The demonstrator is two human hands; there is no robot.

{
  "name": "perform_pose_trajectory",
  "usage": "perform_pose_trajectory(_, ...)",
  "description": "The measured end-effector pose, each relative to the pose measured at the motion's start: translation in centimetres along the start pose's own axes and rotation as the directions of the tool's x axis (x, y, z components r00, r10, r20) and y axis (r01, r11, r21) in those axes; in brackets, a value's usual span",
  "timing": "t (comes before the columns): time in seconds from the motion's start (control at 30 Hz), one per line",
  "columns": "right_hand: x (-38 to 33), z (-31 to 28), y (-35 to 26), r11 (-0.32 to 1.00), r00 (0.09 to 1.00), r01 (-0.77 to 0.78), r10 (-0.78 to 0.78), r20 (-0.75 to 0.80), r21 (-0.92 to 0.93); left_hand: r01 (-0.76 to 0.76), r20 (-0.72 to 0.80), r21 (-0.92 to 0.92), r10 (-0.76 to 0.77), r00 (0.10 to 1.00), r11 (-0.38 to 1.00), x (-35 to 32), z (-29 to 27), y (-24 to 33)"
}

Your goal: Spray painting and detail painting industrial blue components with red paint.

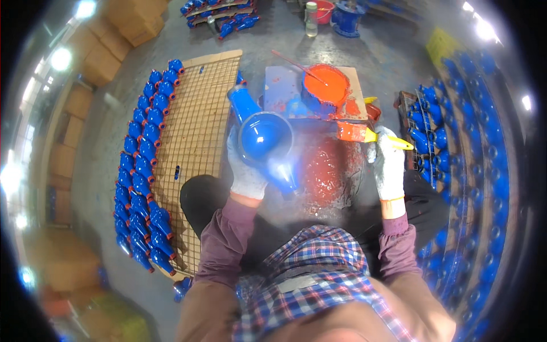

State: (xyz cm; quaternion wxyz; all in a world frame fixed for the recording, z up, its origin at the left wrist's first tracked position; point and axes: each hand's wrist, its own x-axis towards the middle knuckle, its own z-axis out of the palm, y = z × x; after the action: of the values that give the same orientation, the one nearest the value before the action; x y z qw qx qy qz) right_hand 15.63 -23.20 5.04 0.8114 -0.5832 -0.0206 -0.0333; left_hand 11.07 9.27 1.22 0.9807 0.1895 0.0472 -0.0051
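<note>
The left hand (246, 171) was clamped on a blue cast valve body (263, 137) at frame centre. The right hand (387, 162) was closed around a paintbrush (364, 134) loaded with orange-red paint, right of the paint can (325, 88). Rotating the casting steadily and applying thin strokes would have limited drips.

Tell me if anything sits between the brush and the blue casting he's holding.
Nothing visible does. The right hand holds the brush, its orange bristles pointing at the blue casting in the left hand, with only open space above the paint-smeared floor between them.
</note>
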Motion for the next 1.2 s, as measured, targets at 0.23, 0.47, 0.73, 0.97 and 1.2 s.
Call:
perform_pose_trajectory(0.23, 1.5, 0.4, 0.1, 0.998, 1.0, -0.004, 0.004, 0.005, -0.069, 0.1, 0.014, -0.186, -0.099, 0.995, 0.977, -1.7, -3.1, -0.2)
perform_pose_trajectory(0.47, 8.7, -0.1, 2.5, 0.936, 0.983, 0.118, -0.158, -0.095, -0.33, -0.01, -0.185, 0.147, 0.037, 0.982, 0.989, -3.3, -0.7, -0.6)
perform_pose_trajectory(0.73, 16.5, 0.6, 8.9, 0.594, 0.95, 0.201, -0.312, 0.007, -0.779, -0.003, -0.344, 0.331, 0.124, 0.931, 0.944, -4.4, -0.5, 0.3)
perform_pose_trajectory(0.97, 16.7, 1.2, 9.0, 0.334, 0.92, 0.324, -0.33, 0.212, -0.885, 0.07, -0.168, 0.087, -0.055, 0.984, 0.994, -4.7, 0.4, 0.3)
perform_pose_trajectory(1.2, 14.7, -1.4, 8.1, 0.649, 0.956, 0.186, -0.291, -0.015, -0.737, -0.008, -0.184, 0.307, 0.068, 0.981, 0.952, -4.4, 0.6, -0.4)
